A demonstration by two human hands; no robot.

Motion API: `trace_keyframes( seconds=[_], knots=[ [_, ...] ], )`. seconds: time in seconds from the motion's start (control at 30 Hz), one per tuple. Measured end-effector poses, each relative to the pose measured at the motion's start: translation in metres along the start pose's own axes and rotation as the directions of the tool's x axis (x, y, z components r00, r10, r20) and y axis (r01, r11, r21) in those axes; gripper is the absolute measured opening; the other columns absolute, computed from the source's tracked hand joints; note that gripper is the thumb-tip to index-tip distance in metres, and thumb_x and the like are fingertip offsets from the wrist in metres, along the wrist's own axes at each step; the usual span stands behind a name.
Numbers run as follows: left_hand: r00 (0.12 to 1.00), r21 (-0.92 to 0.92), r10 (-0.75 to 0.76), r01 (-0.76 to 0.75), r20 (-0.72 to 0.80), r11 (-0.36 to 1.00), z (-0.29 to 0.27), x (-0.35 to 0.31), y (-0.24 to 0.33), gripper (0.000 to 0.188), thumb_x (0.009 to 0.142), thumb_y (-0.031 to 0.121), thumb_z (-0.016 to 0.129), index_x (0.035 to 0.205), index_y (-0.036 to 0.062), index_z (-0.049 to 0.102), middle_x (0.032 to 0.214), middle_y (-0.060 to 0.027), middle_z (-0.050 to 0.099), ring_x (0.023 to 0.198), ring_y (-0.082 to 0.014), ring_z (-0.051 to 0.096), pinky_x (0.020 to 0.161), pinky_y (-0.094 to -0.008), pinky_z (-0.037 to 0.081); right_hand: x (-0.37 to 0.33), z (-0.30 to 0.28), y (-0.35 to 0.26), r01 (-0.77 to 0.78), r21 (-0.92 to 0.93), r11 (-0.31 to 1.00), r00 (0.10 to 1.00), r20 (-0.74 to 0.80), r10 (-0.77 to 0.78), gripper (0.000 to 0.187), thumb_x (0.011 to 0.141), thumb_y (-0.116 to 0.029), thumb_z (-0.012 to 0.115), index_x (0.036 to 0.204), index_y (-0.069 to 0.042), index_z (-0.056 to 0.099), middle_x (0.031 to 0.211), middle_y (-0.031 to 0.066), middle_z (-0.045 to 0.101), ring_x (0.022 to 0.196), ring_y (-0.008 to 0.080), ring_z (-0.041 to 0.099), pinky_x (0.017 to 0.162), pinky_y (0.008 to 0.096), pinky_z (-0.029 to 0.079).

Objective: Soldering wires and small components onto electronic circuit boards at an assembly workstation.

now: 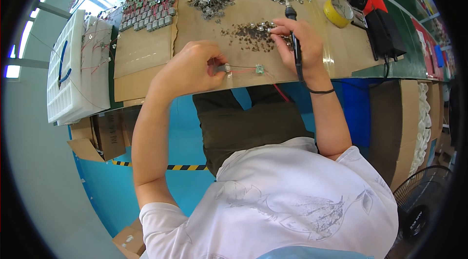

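The left hand [195,64] pinches a small silver part [227,68], wired to a green circuit board [260,69] near the table's [195,78] front edge. The right hand [309,44] is closed around a soldering iron [297,49] (whether its fingertips also grip something, I cannot tell). Blue-handled pliers [61,61] lie on a white foam tray [80,91]; a cardboard box [408,113] holds white pieces [423,127].

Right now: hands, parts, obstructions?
Left hand pinching small silvery metal part. Right hand holding black pen-shaped soldering iron. Small green circuit board between hands. Small brown pieces beyond.
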State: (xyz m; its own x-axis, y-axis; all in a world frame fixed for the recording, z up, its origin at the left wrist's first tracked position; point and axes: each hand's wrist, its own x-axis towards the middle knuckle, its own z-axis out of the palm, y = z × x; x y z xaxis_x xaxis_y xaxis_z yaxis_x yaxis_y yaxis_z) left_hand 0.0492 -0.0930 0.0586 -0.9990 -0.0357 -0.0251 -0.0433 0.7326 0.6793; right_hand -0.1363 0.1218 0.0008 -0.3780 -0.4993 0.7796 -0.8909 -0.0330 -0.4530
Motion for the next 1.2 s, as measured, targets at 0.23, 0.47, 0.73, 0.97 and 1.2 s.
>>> trace_keyframes(
  seconds=[0.23,0.47,0.73,0.97,1.2],
  knots=[
    [0.984,0.017,0.107,-0.106,-0.142,0.994,0.003,0.012,-0.003,0.024,0.08,0.008,0.078,0.1,-0.0037,0.073,0.089,-0.0089,0.071,0.074,-0.0149,0.065,0.064,-0.029,0.052,0.001,0.0,-0.004,0.052,-0.001,0.999,0.986,0.159,-0.051,0.043,0.076,0.007,0.076,0.115,-0.01,0.072,0.085,0.0058,0.073,0.076,0.0252,0.067,0.066,0.0363,0.056],
    [0.797,-0.644,-0.257,-0.204,-0.546,0.738,0.029,0.026,0.009,0.018,0.102,0.008,0.063,0.088,-0.0033,0.067,0.078,-0.0042,0.068,0.065,-0.0056,0.059,0.059,-0.0216,0.046,0.001,0.001,-0.005,0.023,0.003,1.0,0.983,0.183,-0.023,0.043,0.076,0.007,0.074,0.116,-0.009,0.071,0.085,0.0062,0.073,0.076,0.0265,0.066,0.067,0.0368,0.056],
    [0.265,0.187,0.334,-0.46,-0.904,0.868,0.05,0.028,0.011,0.005,0.095,-0.004,0.068,0.099,-0.0046,0.071,0.067,-0.0066,0.063,0.055,-0.0116,0.053,0.05,-0.023,0.038,0.003,0.002,-0.006,0.059,-0.004,0.998,0.983,0.174,-0.058,0.043,0.075,0.007,0.075,0.115,-0.009,0.071,0.085,0.0065,0.073,0.075,0.0266,0.065,0.066,0.0372,0.055],
    [0.631,-0.285,0.034,-0.398,-0.775,0.872,0.047,0.044,0.011,0.011,0.1,0.005,0.07,0.107,-0.0036,0.073,0.062,0.0007,0.058,0.05,-0.0032,0.048,0.045,-0.0207,0.032,0.001,0.001,-0.005,0.057,0.003,0.998,0.985,0.165,-0.056,0.043,0.075,0.007,0.075,0.115,-0.009,0.071,0.086,0.0066,0.073,0.075,0.0265,0.065,0.066,0.0369,0.055],
    [0.812,-0.491,-0.113,-0.23,-0.573,0.84,0.042,0.059,-0.011,0.012,0.091,0.004,0.074,0.084,-0.0005,0.067,0.065,0.0015,0.064,0.058,-0.0016,0.055,0.05,-0.0222,0.04,0.004,0.002,-0.005,0.08,0.009,0.997,0.991,0.105,-0.08,0.042,0.075,0.007,0.078,0.114,-0.008,0.071,0.088,0.007,0.073,0.073,0.0265,0.062,0.065,0.0358,0.052]
  ],
)
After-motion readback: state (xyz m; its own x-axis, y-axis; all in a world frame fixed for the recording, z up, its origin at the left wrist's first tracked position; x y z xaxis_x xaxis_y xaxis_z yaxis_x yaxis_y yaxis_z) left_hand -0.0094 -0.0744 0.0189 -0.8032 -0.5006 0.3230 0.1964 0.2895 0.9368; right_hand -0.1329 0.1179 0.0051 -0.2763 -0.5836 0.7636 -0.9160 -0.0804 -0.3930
